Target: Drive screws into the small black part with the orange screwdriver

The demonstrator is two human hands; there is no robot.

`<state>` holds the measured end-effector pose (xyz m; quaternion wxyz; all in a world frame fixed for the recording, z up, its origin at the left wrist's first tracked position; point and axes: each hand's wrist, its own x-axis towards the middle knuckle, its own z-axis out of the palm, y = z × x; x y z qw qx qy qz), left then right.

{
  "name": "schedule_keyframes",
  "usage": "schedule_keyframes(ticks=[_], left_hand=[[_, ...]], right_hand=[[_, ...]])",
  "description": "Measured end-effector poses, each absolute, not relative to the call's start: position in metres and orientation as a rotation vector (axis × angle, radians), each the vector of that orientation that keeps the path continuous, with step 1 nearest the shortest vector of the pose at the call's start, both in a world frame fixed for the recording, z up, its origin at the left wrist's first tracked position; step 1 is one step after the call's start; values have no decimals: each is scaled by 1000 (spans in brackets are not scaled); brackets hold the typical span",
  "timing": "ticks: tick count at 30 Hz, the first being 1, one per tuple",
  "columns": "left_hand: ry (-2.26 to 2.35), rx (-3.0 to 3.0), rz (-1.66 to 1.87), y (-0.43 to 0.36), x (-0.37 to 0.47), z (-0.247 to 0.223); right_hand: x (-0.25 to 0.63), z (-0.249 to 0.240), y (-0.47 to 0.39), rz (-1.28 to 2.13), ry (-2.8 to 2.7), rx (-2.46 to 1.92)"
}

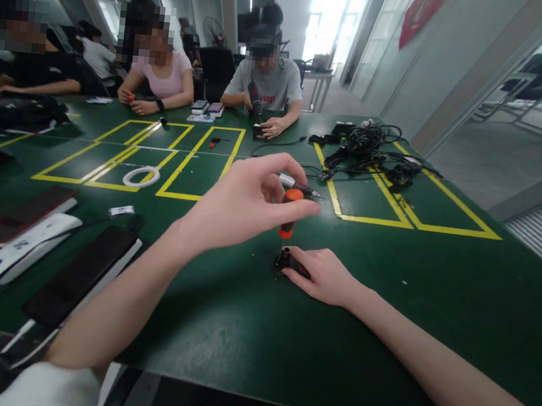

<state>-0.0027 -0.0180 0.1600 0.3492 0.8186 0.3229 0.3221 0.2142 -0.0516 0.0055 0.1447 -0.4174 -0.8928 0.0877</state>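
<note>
My left hand point(246, 203) curls its thumb and fingers loosely around the handle of a small orange-and-black screwdriver point(286, 226), the thumb crossing in front. The screwdriver stands upright, its shaft pointing down to a small black round part point(281, 263) on the table. A short tube-like post rises from that part. My right hand point(324, 276) pinches the part from the right with thumb and forefinger. Behind my left fingers shows a silver-and-black pen-shaped tool point(297, 185) with a thin tip; whether it lies on the table or touches the hand, I cannot tell.
On the green table point(361, 361), yellow tape outlines frame a white ring point(141, 176) and a small red-black piece point(214, 142). Tangled black cables point(364, 145) lie back right. Phones point(82, 273) and a white power strip point(28, 248) are at left. Across sits a person point(269, 80) with a power driver.
</note>
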Motion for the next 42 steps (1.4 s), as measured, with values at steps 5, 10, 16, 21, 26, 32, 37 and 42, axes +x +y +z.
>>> schedule_keyframes(ticks=[5,10,16,21,26,32,37,42], left_hand=[[1143,2561,994,-18,4,150],[888,2838,848,-14,0,149],[652,2867,785,-19,0,148],[585,2932,768,-19,1,146],[619,3005,755,-16,-2,145],[549,3073,768,-14,-2,144],[588,3071,764,-16,-3,145],[570,3082,738,-15,-3,145]], right_hand=[[216,5,-52,252,-2574,-1203],[215,6,-51,249,-2580,-1200],[214,7,-52,227,-2581,-1208],[214,7,-52,227,-2587,-1199],[214,6,-51,220,-2586,-1196],[213,6,-52,220,-2582,-1190],[214,6,-52,220,-2577,-1183],[214,6,-52,217,-2575,-1175]])
